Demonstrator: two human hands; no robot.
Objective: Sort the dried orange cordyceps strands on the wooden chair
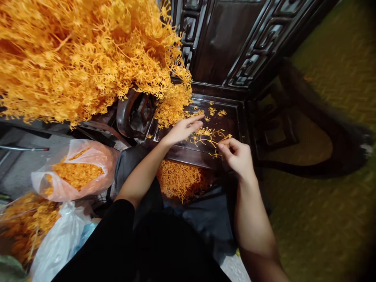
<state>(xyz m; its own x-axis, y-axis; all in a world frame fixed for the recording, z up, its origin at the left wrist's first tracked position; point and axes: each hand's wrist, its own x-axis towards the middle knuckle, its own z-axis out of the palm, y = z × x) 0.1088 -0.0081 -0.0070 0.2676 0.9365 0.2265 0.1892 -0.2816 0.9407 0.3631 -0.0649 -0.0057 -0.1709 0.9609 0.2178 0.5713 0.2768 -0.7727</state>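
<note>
My right hand [237, 157] pinches the end of a thin orange branched sprig [212, 138], which looks like plastic. The sprig stretches leftward over the dark wooden seat [194, 152]. My left hand [184, 129] is just left of the sprig, fingers stretched out and nothing visibly held in them. Small loose orange pieces [212, 111] lie on the seat beyond my hands. A heap of orange florets [173, 105] rests beside my left hand, at the seat's left end.
A huge mass of orange sprigs [88, 58] fills the upper left. Bare orange stems [179, 180] are piled below the seat's front edge. At left stands a plastic bag [107, 168] with orange pieces, near a white tied bag [58, 243]. A carved backrest [229, 39] rises behind.
</note>
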